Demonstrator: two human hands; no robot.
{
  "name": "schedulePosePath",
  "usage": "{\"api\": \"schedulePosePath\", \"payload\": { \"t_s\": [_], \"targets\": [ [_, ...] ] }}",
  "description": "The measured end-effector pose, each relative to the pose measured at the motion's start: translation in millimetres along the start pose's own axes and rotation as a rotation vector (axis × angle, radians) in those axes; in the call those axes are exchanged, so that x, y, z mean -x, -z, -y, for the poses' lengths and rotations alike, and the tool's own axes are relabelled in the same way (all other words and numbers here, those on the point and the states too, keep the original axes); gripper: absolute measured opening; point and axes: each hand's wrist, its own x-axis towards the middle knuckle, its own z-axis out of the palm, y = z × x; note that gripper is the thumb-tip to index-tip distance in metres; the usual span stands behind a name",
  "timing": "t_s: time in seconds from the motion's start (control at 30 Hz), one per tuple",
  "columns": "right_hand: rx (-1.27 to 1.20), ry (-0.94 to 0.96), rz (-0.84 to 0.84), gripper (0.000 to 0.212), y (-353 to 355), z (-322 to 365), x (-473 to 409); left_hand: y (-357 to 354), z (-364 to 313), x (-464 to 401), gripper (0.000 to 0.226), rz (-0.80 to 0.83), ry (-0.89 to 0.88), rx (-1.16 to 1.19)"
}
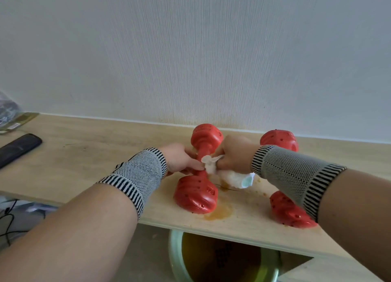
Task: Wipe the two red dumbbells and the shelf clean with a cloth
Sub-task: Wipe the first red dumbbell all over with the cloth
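Two red dumbbells lie on a light wooden shelf (88,155). The left dumbbell (196,193) lies lengthwise away from me. My left hand (179,159) grips its handle from the left side. My right hand (232,155) holds a white cloth (230,176) bunched against the same handle from the right; the cloth's loose end hangs down onto the shelf. The right dumbbell (279,140) is partly hidden behind my right wrist, with its near head (287,212) showing below the sleeve. Both wrists wear striped knit bands.
Orange-brown stains (218,214) mark the shelf by the left dumbbell's near head. A black remote-like object (19,148) and a plastic package (12,116) lie at the far left. A green basin (177,258) with dark liquid stands below the shelf's front edge. Cables (8,218) hang at the left.
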Motion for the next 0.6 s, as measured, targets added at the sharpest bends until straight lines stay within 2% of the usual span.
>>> {"api": "schedulePosePath", "payload": {
  "t_s": [0.13,0.23,0.33,0.47,0.53,0.6],
  "targets": [
    [-0.181,-0.160,-0.216,0.021,-0.3,-3.0,-11.2,-2.4,-0.8,-5.3,0.016,0.000,-0.014,-0.022],
    [-0.121,-0.189,-0.295,0.019,0.9,-4.2,-12.3,-6.9,-2.9,-9.9,0.012,0.003,0.006,0.022],
    [-0.058,-0.089,-0.174,0.015,2.0,-2.5,-7.0,-7.3,0.1,-13.0,0.008,0.014,0.020,0.021],
    [-0.102,0.087,0.093,0.016,7.6,0.9,5.8,-1.3,9.0,-20.3,0.022,0.007,0.081,-0.045],
    [-0.099,0.077,0.064,0.013,5.2,1.7,2.1,-0.8,12.6,-23.8,0.018,0.014,0.100,-0.046],
    [-0.115,-0.007,-0.077,0.004,2.0,3.2,-8.8,0.1,15.8,-23.8,0.016,-0.004,0.115,-0.038]
  ]
}}
